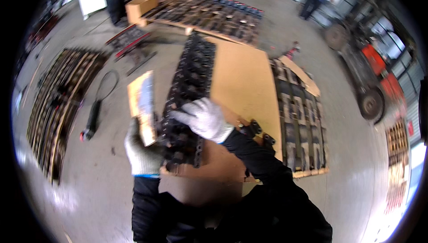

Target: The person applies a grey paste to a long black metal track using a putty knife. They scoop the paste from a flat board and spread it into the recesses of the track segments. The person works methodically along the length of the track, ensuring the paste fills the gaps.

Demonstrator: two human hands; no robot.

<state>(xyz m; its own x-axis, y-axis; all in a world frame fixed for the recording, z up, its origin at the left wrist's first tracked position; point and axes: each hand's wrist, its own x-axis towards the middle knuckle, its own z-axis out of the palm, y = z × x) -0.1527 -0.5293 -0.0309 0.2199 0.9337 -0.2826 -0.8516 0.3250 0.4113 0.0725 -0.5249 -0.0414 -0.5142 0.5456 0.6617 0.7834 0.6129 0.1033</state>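
Gloved left hand (pixel 141 150) grips a flat tan block (pixel 142 107); right hand (pixel 203 118) rests spread on the dark engine casting (pixel 189 82) along the board's (pixel 243 80) left edge.

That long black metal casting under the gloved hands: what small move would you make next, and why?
Probably press the flat pad in the left hand down against the black casting. The pad is held tilted at the casting's left edge, while the right hand already rests on top as if steadying it. The casting lies on a brown board, so it looks supported.
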